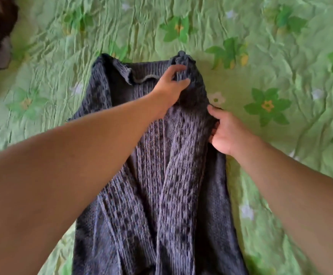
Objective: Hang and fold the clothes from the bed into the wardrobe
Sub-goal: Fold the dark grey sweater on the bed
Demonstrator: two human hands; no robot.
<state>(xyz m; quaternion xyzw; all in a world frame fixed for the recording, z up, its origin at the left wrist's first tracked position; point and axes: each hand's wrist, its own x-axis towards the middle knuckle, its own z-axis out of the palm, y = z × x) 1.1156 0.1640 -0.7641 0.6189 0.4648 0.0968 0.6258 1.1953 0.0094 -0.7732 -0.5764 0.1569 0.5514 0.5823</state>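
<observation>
Left hand [169,88], right hand [225,133]: sweater [161,175] between fingers [178,68]

We log two arms, left arm [62,165] and right arm [292,187], bare from wrist to frame edge. Left hand [168,86] and right hand [225,133] bare too. Blur softens the fingers [178,68]; nails unreadable.

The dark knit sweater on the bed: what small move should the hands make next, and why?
Probably lay the gripped right side flat toward the middle. The left hand grips the dark knit sweater near its collar, the right hand pinches its right edge lower down, and that side stands bunched on the green bedspread.
</observation>
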